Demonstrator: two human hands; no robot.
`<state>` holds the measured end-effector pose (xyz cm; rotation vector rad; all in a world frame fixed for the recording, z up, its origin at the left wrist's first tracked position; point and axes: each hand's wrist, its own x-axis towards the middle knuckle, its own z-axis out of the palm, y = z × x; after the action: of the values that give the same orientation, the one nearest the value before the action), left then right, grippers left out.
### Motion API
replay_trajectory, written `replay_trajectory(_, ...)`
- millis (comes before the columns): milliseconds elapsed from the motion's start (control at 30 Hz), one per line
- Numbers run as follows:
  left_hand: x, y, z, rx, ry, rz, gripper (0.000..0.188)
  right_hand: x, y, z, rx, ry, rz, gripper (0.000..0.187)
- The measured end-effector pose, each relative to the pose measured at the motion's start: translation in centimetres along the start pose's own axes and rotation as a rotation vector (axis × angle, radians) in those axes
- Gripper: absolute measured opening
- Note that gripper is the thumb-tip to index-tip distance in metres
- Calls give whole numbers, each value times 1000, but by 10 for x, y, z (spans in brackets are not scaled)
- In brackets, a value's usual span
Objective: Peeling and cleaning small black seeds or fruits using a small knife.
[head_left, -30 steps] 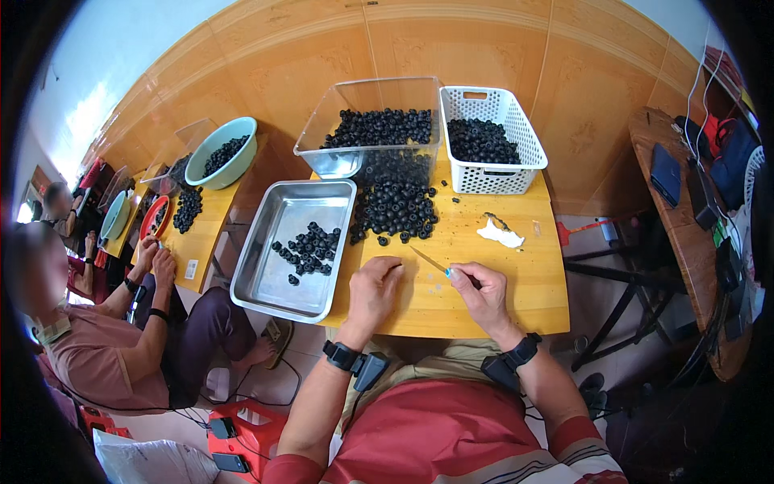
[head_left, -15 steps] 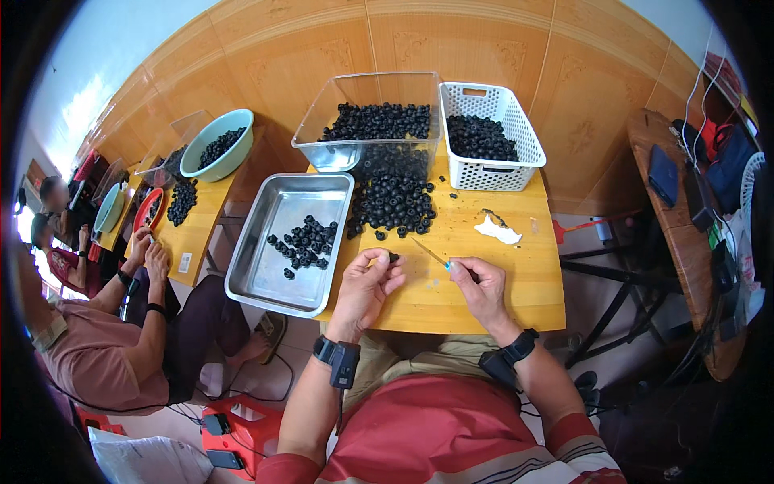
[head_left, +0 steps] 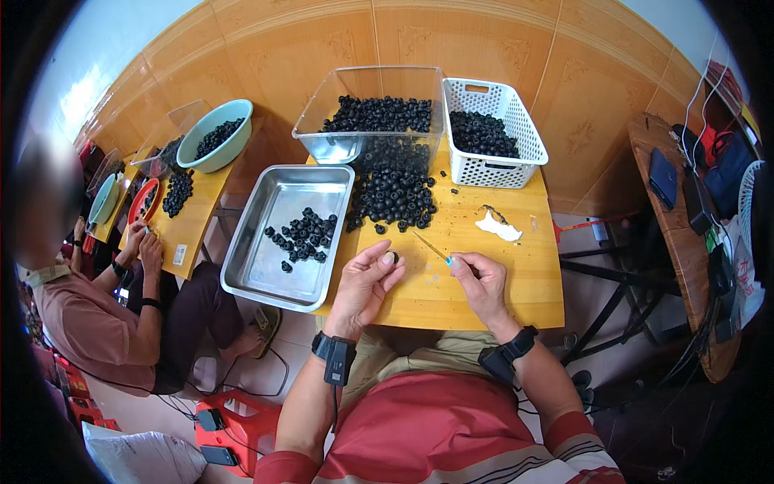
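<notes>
My left hand point(head_left: 365, 284) pinches one small black ring-like part point(head_left: 393, 257) between thumb and fingers above the near part of the table. In my right hand point(head_left: 480, 286) is a thin pointed pick point(head_left: 431, 246), brownish along its shaft and blue by my fingertips. Its tip points up and left, apart from the held part. A heap of the same black parts point(head_left: 395, 198) lies on the wood just beyond my hands. Left of my left hand, a shallow metal tray point(head_left: 270, 189) carries a smaller group of them.
Behind the heap stand a clear plastic bin point(head_left: 318, 121) and a white perforated basket point(head_left: 501, 176), both with black parts inside. A crumpled white scrap point(head_left: 497, 227) lies to the right on the wooden table point(head_left: 524, 282). At left, another person point(head_left: 97, 323) works at a second table.
My left hand has turned a little, so the black part shows more fully. The pick stays in my right hand, almost unmoved. The neighbouring person has leaned and the view has shifted slightly.
</notes>
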<state>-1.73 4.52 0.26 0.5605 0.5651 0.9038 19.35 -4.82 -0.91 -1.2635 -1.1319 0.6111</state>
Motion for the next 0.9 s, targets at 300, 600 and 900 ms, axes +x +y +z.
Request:
replay_trajectory(300, 1, -9, -8, -82, -38, -24, 15, 0, 3, 0, -8, -24, 12, 24)
replay_trajectory(600, -2, -19, 0, -170, -88, -57, 15, 0, -1, 2, -31, -37, -5, 21)
replay_trajectory(900, -2, -27, 0, -211, -108, -71, 16, -1, 1, 2, -48, -56, -86, 19)
